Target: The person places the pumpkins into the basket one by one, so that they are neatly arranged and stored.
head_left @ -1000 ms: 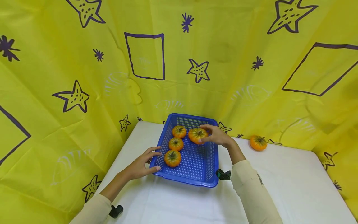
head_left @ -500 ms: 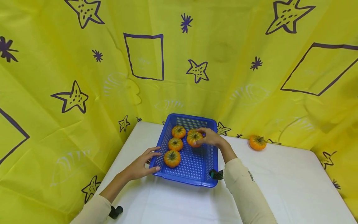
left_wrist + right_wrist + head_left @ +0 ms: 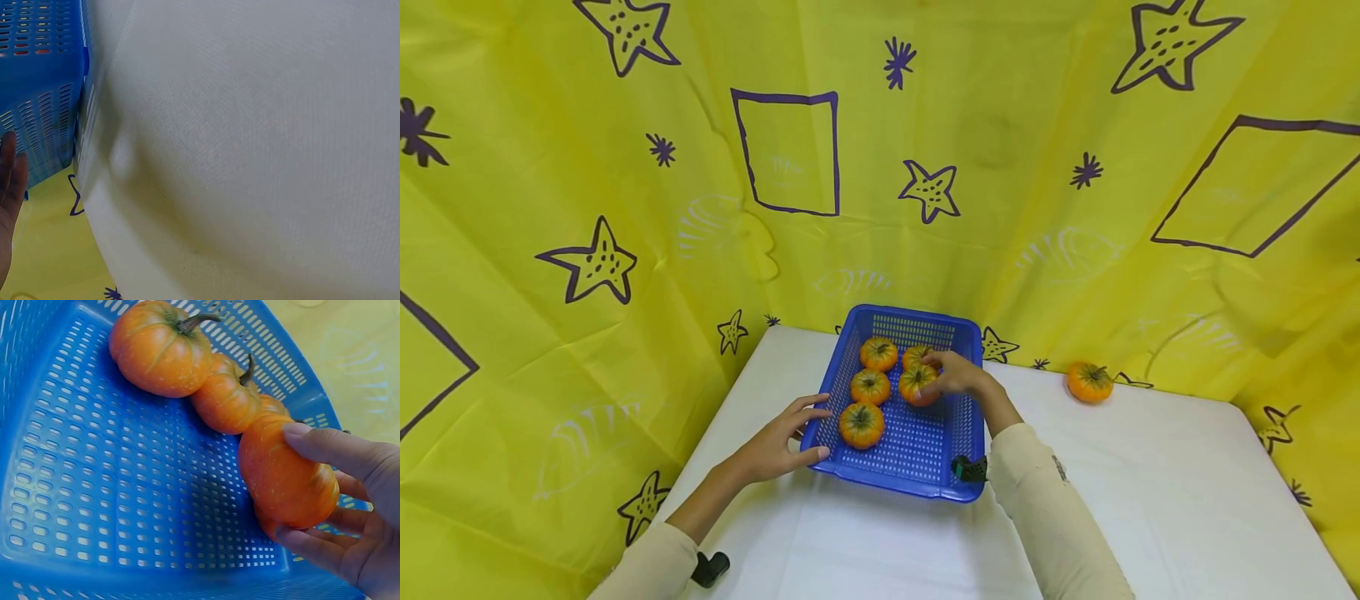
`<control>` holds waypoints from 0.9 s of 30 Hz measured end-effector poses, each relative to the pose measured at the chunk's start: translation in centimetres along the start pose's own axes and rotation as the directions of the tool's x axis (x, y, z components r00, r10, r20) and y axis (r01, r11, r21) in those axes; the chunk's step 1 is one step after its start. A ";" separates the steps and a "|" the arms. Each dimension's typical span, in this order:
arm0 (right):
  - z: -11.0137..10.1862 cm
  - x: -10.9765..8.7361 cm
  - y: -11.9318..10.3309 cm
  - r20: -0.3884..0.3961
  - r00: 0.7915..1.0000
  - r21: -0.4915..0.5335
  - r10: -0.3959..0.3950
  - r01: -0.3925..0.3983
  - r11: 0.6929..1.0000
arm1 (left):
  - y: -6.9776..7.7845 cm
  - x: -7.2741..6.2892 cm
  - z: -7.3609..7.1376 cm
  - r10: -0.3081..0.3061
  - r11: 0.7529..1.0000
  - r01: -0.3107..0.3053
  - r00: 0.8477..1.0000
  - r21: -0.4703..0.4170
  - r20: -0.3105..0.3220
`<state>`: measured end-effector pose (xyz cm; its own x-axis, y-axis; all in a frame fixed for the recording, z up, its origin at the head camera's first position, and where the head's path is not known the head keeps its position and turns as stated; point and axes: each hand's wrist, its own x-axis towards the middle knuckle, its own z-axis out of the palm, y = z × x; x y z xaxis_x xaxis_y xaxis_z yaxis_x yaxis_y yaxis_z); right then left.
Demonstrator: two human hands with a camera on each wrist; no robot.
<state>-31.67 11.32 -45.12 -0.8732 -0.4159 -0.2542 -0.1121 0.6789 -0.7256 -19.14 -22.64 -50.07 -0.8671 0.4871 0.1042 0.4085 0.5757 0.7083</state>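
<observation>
Small orange pumpkins lie in a blue plastic basket (image 3: 887, 487). Along its left side runs a row of three: a back pumpkin (image 3: 878, 354), a middle one (image 3: 870, 387) and a front one (image 3: 861, 426). My right hand (image 3: 958, 375) holds another pumpkin (image 3: 284, 475) between thumb and fingers inside the basket, right of the middle one. Just behind it, a further pumpkin (image 3: 916, 356) is partly covered by the held one and the hand. My left hand (image 3: 778, 442) is at the basket's left rim, fingers spread and loosely extended; its fingertips also show beside the perforated wall in the left wrist view.
One more pumpkin (image 3: 1090, 382) sits on the white table (image 3: 1150, 475) at the back right, near the yellow curtain (image 3: 1015, 167) printed with starfish. The curtain rises behind the table and along its left and right sides.
My right hand has brought the held pumpkin a little left, down and nearer to me, and the pumpkin behind it has come into sight. The left hand and basket stay put.
</observation>
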 end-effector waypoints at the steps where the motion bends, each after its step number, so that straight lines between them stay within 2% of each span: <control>1: 0.1 0.1 0.0 0.001 1.000 -0.004 0.008 -0.008 1.000 | 0.0 0.0 0.0 -0.003 1.000 0.003 1.000 0.000 0.001; 12: 1.1 0.2 0.0 0.021 0.995 -0.010 0.098 -0.098 0.995 | -0.1 -0.1 0.1 0.004 1.000 -0.003 1.000 0.012 -0.005; 27: 2.1 0.9 0.5 0.003 0.987 -0.006 0.163 -0.163 0.987 | 0.0 0.0 0.0 0.020 1.000 -0.020 1.000 0.015 -0.010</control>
<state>-31.47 10.04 -47.08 -0.8783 -0.3015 -0.3711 0.0288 0.7413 -0.6705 -19.11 -22.67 -50.04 -0.8616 0.4919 0.1253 0.4298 0.5758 0.6955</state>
